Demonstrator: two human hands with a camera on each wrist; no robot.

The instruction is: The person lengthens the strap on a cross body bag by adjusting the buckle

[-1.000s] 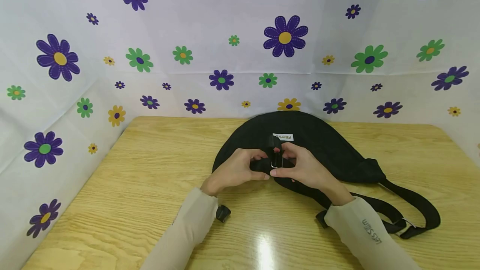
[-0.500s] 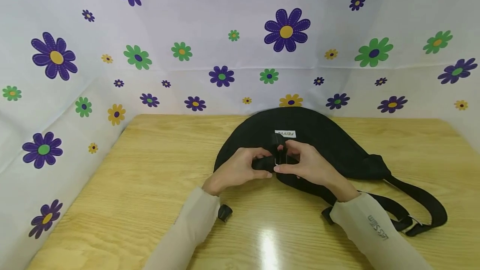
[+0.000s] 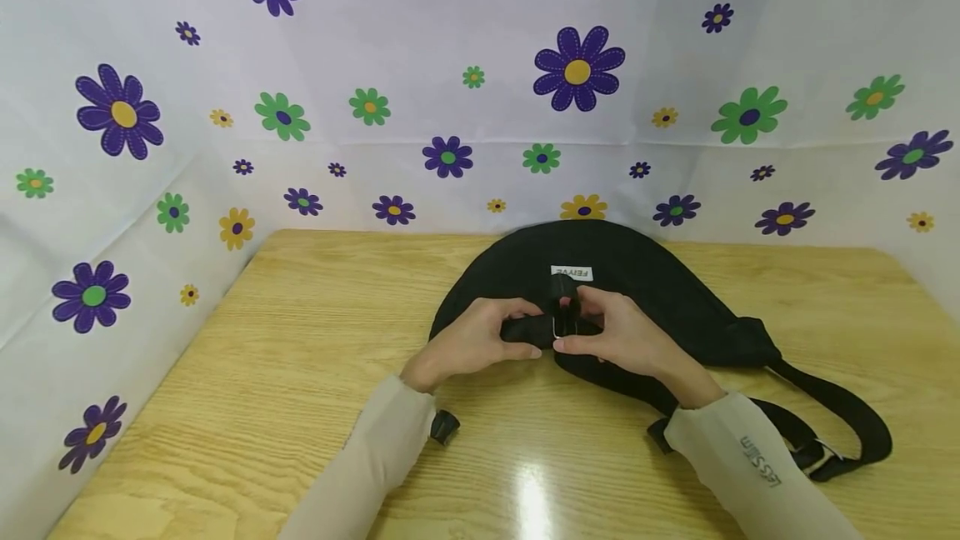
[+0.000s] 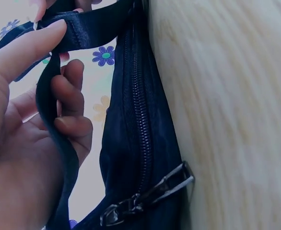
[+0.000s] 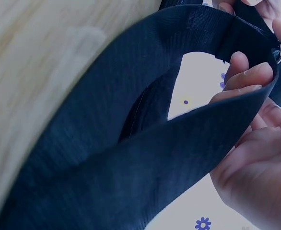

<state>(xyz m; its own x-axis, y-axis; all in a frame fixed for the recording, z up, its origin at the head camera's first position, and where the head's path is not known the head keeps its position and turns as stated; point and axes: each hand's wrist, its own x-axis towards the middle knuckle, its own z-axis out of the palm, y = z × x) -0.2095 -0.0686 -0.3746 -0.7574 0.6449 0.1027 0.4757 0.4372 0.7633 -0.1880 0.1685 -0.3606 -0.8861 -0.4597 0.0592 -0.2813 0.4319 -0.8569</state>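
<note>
A black crescent-shaped sling bag (image 3: 630, 273) lies on the table with its white label (image 3: 572, 272) upside down to me. My left hand (image 3: 472, 338) pinches the bag's black strap (image 3: 528, 329) between thumb and fingers. Close beside it, my right hand (image 3: 626, 338) grips the strap at a silver-edged buckle (image 3: 557, 327). A short loop of strap (image 3: 564, 286) stands up between the hands. In the left wrist view another length of strap (image 4: 52, 115) runs down across the left palm. The right wrist view has a wide strap loop (image 5: 131, 187) passing round the right fingers.
The bag's zipper (image 4: 139, 110) with its metal pull (image 4: 171, 183) faces the near side. Further strap with a metal slider (image 3: 821, 455) curves over the table's right. Black strap ends (image 3: 444, 427) poke out near both sleeves. A flowered cloth (image 3: 450, 65) hangs behind the wooden table (image 3: 337, 290).
The right thumb has drawn slightly away to the right from the left thumb, widening the gap at the buckle. Both hands keep hold of the strap. The head view has shifted a little.
</note>
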